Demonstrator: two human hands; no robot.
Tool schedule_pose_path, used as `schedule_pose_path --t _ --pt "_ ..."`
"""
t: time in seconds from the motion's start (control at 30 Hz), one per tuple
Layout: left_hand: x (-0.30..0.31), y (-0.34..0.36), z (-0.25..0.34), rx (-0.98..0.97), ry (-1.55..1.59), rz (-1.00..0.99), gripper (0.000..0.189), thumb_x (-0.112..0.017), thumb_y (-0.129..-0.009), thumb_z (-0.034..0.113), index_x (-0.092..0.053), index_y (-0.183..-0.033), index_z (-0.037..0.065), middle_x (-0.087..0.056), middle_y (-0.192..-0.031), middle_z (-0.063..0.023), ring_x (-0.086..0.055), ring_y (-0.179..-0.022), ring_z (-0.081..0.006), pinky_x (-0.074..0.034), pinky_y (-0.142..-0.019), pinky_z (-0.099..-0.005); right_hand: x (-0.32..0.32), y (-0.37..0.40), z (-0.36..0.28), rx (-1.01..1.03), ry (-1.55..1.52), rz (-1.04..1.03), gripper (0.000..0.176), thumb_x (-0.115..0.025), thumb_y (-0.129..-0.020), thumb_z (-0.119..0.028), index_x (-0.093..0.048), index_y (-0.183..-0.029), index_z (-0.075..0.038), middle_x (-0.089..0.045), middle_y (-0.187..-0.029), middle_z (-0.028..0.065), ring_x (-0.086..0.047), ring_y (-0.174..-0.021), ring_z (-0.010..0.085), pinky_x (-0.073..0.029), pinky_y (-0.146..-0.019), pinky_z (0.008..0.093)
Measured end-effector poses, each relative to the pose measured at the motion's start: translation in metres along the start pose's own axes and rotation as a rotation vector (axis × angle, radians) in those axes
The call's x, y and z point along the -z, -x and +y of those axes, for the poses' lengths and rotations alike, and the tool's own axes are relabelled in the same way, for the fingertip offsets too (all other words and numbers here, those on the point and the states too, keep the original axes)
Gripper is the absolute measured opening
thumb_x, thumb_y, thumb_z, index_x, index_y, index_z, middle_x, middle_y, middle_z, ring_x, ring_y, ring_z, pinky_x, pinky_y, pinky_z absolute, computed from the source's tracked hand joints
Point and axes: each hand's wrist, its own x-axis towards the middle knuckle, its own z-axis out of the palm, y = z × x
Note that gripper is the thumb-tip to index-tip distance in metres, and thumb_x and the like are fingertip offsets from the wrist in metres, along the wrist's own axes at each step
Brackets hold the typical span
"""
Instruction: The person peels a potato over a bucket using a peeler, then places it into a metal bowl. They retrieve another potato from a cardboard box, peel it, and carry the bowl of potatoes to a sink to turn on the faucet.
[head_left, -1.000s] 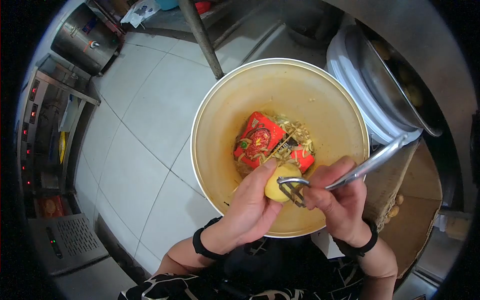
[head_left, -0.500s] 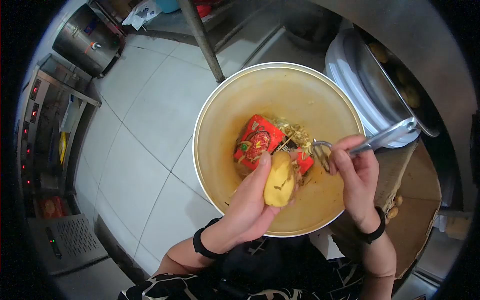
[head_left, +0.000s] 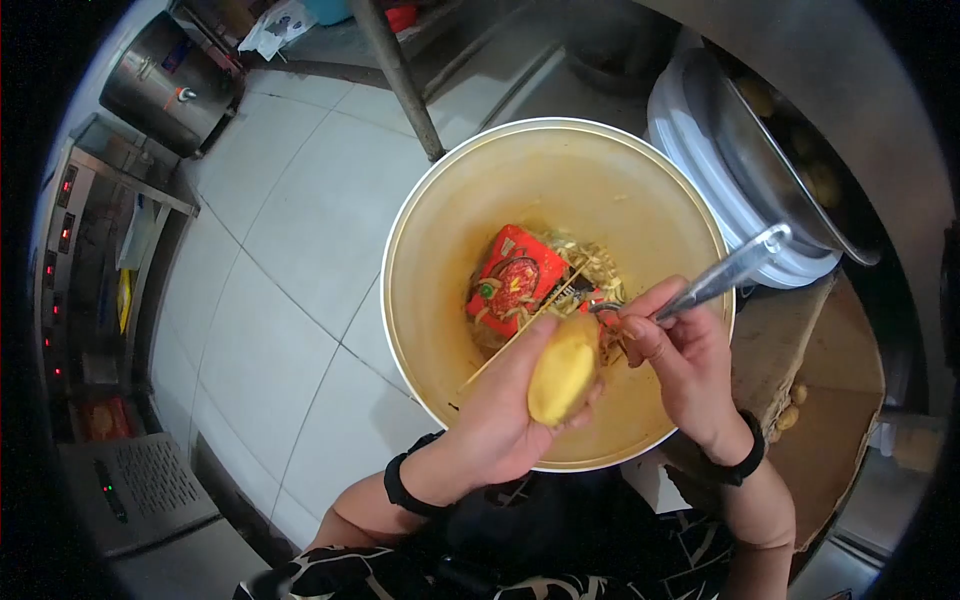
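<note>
Two hands over bucket (head_left: pixel 450 200): left hand (head_left: pixel 500 420) cups potato (head_left: pixel 563 370); right hand (head_left: pixel 685 370) grips peeler (head_left: pixel 715 280).

The right hand (head_left: pixel 688 378) partly hides the peeler (head_left: pixel 728 274).

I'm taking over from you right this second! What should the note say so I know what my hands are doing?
Left hand: closed around the potato, held over the yellow tub.
Right hand: gripping the peeler, its blade end at the potato's top.
Things: peels and a red wrapper lie in the tub's bottom.
Done: the potato's visible side is bare yellow.
Left: probably check the hidden side and peel any skin there.
</note>
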Motion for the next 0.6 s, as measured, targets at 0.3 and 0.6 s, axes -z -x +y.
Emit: schedule_pose_path --t 0.3,0.6 --pt "-0.004 -0.005 -0.011 -0.262 -0.227 0.193 0.023 -0.032 -0.089 0.034 -0.041 -0.095 0.014 -0.049 -0.081 -0.0009 -0.05 -0.07 -0.0091 -0.042 -0.052 -0.0222 -0.011 0.011 -0.02 0.03 -0.095 -0.101 0.008 -0.051 -0.082 -0.008 -0.047 -0.086 -0.003 -0.048 -0.07 -0.0008 -0.041 -0.057 0.004 -0.034 -0.052 0.0168" --pt "-0.002 -0.005 -0.011 -0.351 -0.436 0.157 0.014 -0.033 -0.09 0.027 -0.037 -0.083 0.015 -0.046 -0.078 0.003 -0.047 -0.067 -0.0055 -0.04 -0.05 -0.0211 -0.001 -0.001 -0.013 -0.005 -0.059 -0.007 0.01 -0.049 -0.084 -0.011 -0.047 -0.089 -0.003 -0.044 -0.063 -0.0039 -0.038 -0.055 0.0019 -0.03 -0.049 0.0159"
